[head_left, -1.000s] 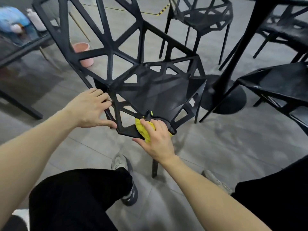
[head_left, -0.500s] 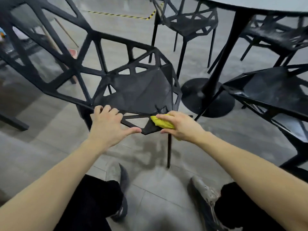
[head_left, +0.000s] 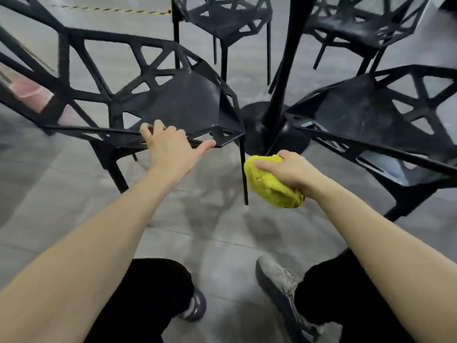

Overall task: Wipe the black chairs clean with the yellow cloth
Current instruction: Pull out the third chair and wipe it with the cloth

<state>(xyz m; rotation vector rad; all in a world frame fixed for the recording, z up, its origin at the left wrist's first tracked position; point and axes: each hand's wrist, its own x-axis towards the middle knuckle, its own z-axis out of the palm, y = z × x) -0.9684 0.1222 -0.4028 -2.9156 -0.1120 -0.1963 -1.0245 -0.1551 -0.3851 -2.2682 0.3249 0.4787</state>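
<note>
My left hand (head_left: 170, 147) gripping the black chair (head_left: 178, 105) front rim at frame centre, right hand (head_left: 289, 169) clutching the bunched yellow cloth (head_left: 269, 185), long axis slanting toward lower right, clear of the chair.

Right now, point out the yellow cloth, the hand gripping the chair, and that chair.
yellow cloth (head_left: 269, 186), head view, its bunched middle.
left hand (head_left: 170, 149), head view, back of hand.
black chair (head_left: 183, 102), head view, bare seat surface.

No legible text or labels anywhere.
</note>
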